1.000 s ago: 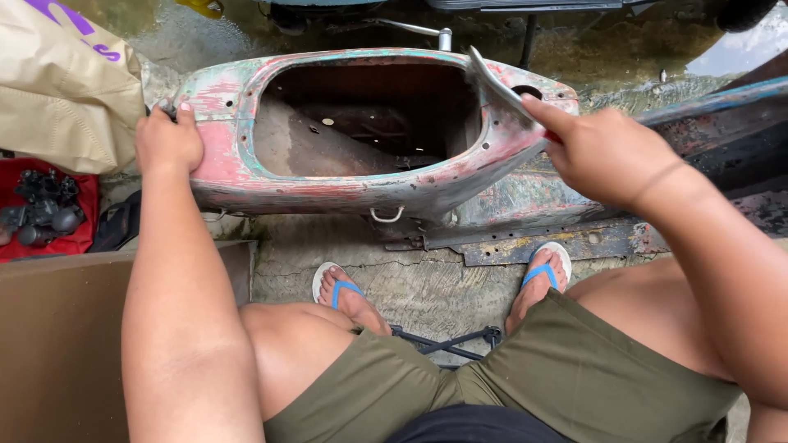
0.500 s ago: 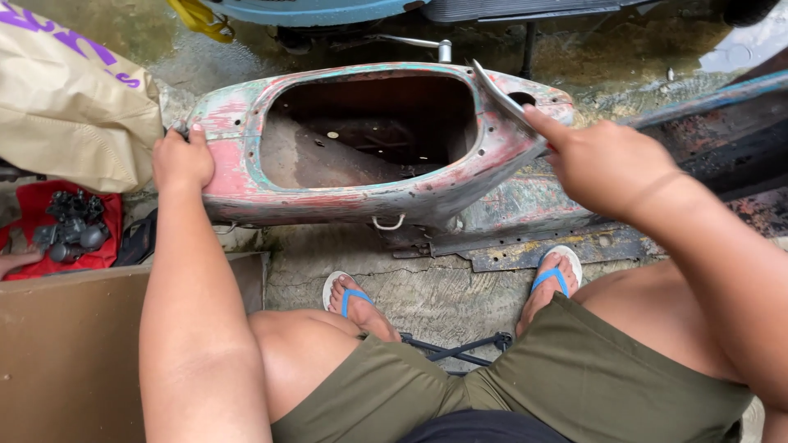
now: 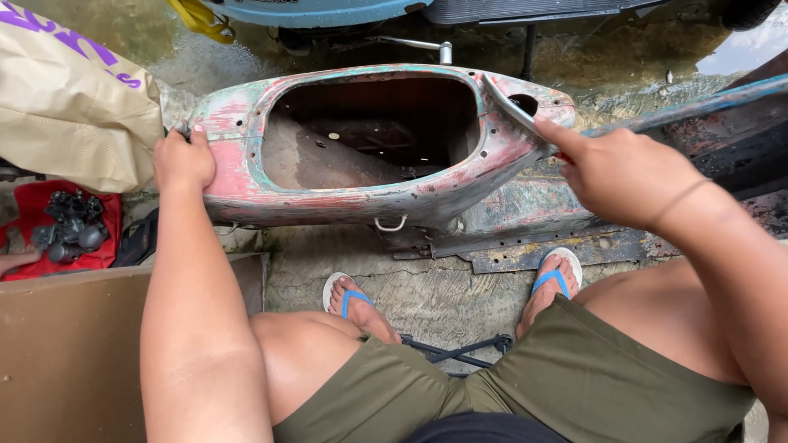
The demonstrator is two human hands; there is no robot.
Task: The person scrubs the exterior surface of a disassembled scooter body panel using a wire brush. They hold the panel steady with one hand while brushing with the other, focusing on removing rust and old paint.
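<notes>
The old scooter body shell (image 3: 369,148) filled the middle of the view toward twelve o'clock, lying on wet concrete with its worn pink and teal paint flaking and its hollow open upward. Compared with a second earlier it sat a little lower and more central, yet the shell itself looked unmoved on the ground; the shift read as the person's head tilting. So the scraping spot had stayed the same, and the work was going on at the shell's nose.

At ten o'clock a tan paper bag (image 3: 70,107) slumped beside the shell, with a brown cardboard sheet (image 3: 70,353) at eight o'clock. A red tray (image 3: 25,230) of dark engine parts lay at nine o'clock.

The left hand (image 3: 182,160) was clamped over the shell's left rim, fingers curled, as it had been a second before. The right hand (image 3: 624,176), at two o'clock, was wrapped round a flat metal scraper (image 3: 513,111), forefinger pressed along it, blade laid on the right rim. Blue flip-flops (image 3: 349,297) stood at six o'clock.
</notes>
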